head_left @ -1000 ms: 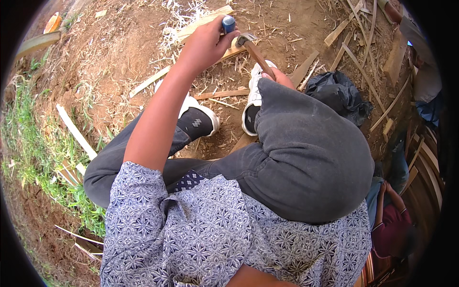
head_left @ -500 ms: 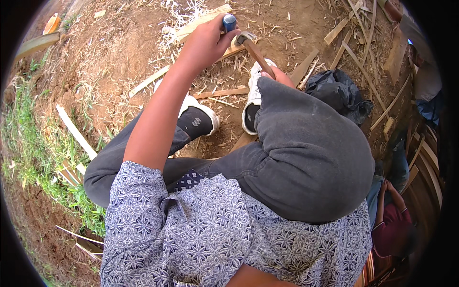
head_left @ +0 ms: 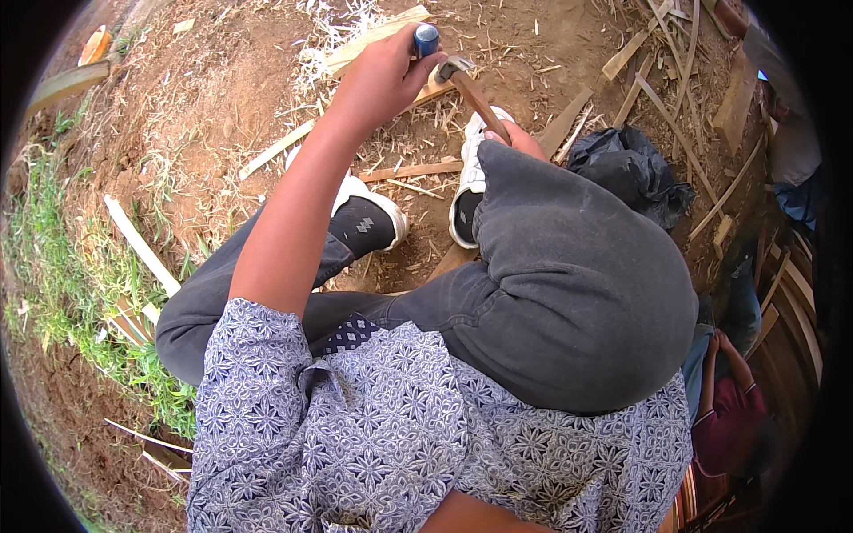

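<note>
Fingers of my left hand (head_left: pixel 378 80) wrap a blue-handled chisel (head_left: pixel 426 39), upright on the wooden plank (head_left: pixel 378 40). Just right of the chisel, my right hand (head_left: pixel 515 138), mostly hidden behind my knee (head_left: pixel 569 266), grips the hammer (head_left: pixel 471 89).

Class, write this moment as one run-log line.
left hand: grips blue-handled tool upright | right hand: holds hammer, mostly hidden behind knee | under them: wood strip on dirt

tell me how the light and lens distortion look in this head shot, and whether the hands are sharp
Head view: bright, even daylight on the dirt ground, soft shadows only; a black fisheye rim, with sticks bending near the edge. The left hand around a blue-capped tool is sharp; the right hand on the hammer is mostly hidden behind the knee.
</note>
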`<control>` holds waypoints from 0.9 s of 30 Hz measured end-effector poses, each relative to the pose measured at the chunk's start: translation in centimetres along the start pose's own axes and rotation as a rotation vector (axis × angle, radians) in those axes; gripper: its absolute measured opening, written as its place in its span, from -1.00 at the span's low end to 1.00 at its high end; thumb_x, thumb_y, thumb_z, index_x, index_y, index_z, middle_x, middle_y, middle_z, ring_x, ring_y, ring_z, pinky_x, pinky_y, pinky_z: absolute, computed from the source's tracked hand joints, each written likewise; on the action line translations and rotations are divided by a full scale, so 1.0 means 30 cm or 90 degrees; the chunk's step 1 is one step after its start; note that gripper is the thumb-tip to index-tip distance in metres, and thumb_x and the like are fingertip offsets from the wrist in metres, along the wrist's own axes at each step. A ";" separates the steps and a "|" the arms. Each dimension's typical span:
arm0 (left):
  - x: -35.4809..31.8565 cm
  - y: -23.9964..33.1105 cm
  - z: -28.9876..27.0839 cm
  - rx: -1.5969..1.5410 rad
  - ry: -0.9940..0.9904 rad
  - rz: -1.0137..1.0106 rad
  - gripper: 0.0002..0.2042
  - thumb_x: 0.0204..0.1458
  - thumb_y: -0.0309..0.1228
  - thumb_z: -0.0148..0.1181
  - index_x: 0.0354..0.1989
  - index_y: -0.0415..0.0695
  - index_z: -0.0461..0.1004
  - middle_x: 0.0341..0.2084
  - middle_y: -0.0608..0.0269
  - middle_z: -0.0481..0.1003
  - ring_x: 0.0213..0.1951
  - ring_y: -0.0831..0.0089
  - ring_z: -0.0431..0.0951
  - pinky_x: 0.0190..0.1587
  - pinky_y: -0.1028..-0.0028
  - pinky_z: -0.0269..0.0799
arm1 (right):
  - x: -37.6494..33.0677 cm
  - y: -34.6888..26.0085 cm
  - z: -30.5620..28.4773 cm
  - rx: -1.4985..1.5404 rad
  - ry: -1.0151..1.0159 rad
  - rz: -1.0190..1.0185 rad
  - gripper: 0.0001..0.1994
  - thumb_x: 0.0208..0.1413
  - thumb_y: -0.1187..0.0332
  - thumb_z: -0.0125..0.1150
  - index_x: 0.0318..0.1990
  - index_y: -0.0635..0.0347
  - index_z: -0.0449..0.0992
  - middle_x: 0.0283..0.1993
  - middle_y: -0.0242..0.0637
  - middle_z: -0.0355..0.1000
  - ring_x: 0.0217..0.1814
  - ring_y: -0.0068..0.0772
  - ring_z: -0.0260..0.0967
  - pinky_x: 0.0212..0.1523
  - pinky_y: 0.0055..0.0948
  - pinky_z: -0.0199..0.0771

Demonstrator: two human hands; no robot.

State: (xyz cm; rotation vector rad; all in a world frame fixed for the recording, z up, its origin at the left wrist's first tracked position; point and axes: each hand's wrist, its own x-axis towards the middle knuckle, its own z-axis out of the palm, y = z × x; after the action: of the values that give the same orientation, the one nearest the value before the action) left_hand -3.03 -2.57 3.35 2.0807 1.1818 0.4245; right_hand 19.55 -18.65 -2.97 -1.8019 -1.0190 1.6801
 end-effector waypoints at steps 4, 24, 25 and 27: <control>0.000 -0.005 0.003 -0.001 0.002 0.000 -0.73 0.34 -0.28 0.27 0.06 -0.17 0.53 -0.11 0.10 0.71 -0.07 0.17 0.75 -0.02 0.25 0.69 | -0.010 -0.019 0.003 0.011 -0.003 0.014 -0.72 0.42 0.18 0.07 0.03 0.22 0.47 -0.30 -0.35 0.35 -0.25 -0.48 0.33 -0.19 -0.31 0.36; 0.004 0.012 -0.001 0.013 -0.008 -0.003 -0.74 0.34 -0.29 0.27 0.07 -0.18 0.52 -0.08 0.10 0.71 -0.02 0.17 0.74 0.02 0.26 0.67 | 0.001 0.002 0.005 0.005 0.006 0.017 -0.72 0.41 0.18 0.07 0.03 0.21 0.47 -0.33 -0.37 0.33 -0.28 -0.49 0.31 -0.22 -0.32 0.35; 0.007 0.014 0.001 0.020 -0.007 0.000 -0.73 0.34 -0.29 0.27 0.08 -0.18 0.53 -0.09 0.10 0.71 -0.01 0.17 0.74 0.03 0.26 0.67 | 0.001 0.006 0.006 0.010 0.008 0.019 -0.73 0.41 0.19 0.07 0.02 0.21 0.47 -0.33 -0.38 0.33 -0.29 -0.50 0.31 -0.22 -0.32 0.35; 0.007 0.009 0.006 0.022 -0.003 0.002 -0.72 0.33 -0.28 0.28 0.08 -0.17 0.53 -0.09 0.10 0.71 0.00 0.17 0.74 0.04 0.26 0.66 | -0.002 0.007 0.011 0.024 0.011 0.028 -0.72 0.41 0.19 0.07 0.03 0.21 0.47 -0.33 -0.38 0.33 -0.28 -0.50 0.31 -0.22 -0.32 0.35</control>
State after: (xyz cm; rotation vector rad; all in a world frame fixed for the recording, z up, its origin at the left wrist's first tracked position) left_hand -2.66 -2.55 3.40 2.1121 1.1902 0.4040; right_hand 19.28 -18.87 -3.13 -1.8241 -0.9415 1.6959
